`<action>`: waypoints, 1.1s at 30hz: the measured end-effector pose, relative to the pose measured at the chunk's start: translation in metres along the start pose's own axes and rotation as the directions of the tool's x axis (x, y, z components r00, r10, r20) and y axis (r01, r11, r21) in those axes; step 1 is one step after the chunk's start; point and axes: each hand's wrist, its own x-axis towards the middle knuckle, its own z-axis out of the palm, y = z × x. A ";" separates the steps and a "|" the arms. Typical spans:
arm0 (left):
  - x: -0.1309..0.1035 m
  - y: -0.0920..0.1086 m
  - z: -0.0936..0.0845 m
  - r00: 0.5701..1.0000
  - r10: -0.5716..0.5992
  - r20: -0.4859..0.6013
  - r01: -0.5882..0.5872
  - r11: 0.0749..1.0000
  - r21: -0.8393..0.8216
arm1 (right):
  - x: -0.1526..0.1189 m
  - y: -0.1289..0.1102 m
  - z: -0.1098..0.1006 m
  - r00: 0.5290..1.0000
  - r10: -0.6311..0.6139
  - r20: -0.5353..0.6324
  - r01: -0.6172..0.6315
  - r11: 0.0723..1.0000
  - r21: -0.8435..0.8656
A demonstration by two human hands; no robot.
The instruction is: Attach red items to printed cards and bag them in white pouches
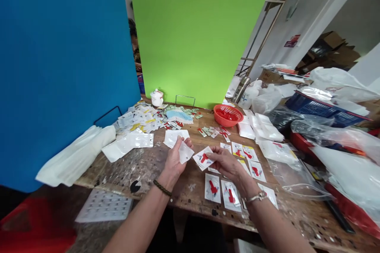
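Note:
My left hand (175,158) is closed on a small white packet (185,152) near the middle of the table. Just to its right, my right hand (225,161) pinches a white card (202,158) with a red piece on it. White cards with red pieces (212,188) lie in rows under and around my right forearm. Beyond my left hand lies a stack of white packets (175,137). Small green and red tags (210,131) are scattered farther back.
A red basket (228,115) stands at the back right, near white bags (265,127). A pile of packets (139,118) and a white lidded pot (156,97) are at the back left. Blue (65,67) and green (196,43) boards rise behind the table (118,174).

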 end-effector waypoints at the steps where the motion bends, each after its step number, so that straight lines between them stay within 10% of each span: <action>1: -0.004 0.001 -0.002 1.000 0.011 -0.001 -0.011 1.000 -0.023 | -0.006 0.008 0.006 1.000 -0.004 -0.020 0.005 0.999 0.039; 18: -0.028 -0.008 -0.007 0.974 0.226 -0.004 -0.226 0.974 0.009 | -0.024 0.076 0.066 0.918 -0.122 -0.377 0.270 0.889 0.369; 33: -0.029 -0.002 -0.013 0.964 0.250 0.087 -0.256 0.964 0.073 | -0.024 0.077 0.075 0.975 0.079 -0.210 0.026 0.891 0.453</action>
